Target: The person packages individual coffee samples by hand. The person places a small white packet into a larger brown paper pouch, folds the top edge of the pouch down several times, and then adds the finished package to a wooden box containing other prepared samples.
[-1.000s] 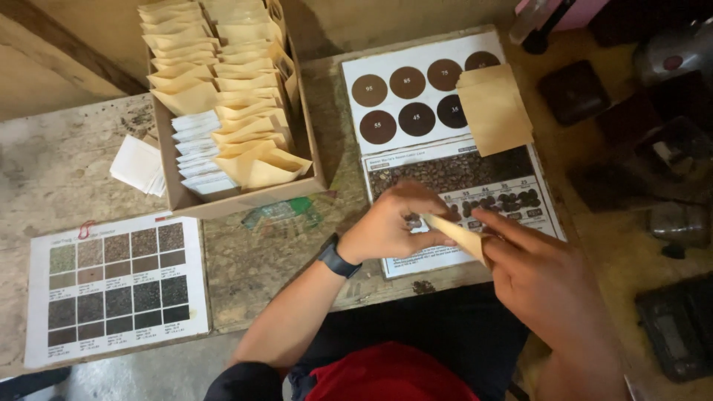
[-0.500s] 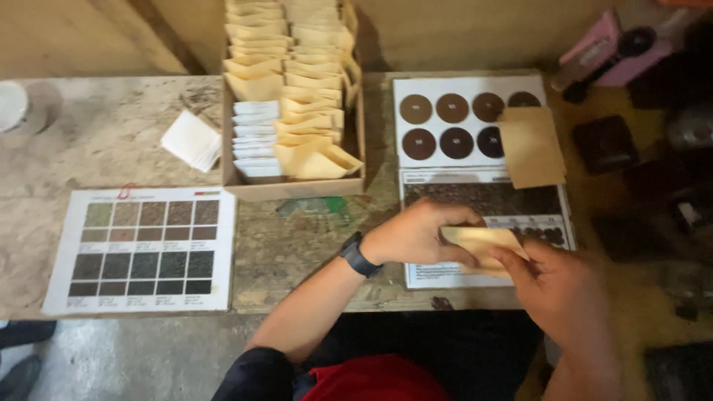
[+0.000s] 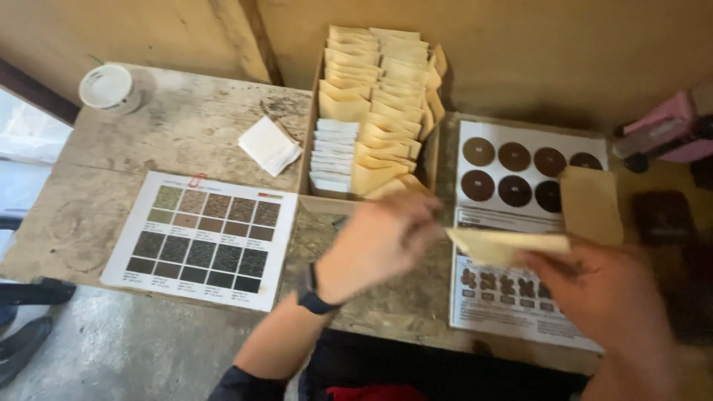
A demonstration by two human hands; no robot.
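**Now lifted: tan envelope between both hands**

Still pinched at its right end by the right hand (image 3: 609,297), grip closed on the tan envelope (image 3: 505,245). Raised and flatter than a moment ago, above the printed sheet of dark discs (image 3: 520,223) on the worktop (image 3: 186,126). Left hand (image 3: 379,241) now off the paper's near end, fingers loosely curled, blurred, holding nothing clearly. Just below the box of envelopes (image 3: 371,119). Suggests handling shifting to one hand.

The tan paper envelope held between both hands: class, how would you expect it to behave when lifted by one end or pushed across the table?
The tan envelope looks thin and flat, so it is probably light and would likely sag if held by one end. The right hand grips one end and the left hand is at the other. Pushed on the rough table, it may buckle rather than slide.
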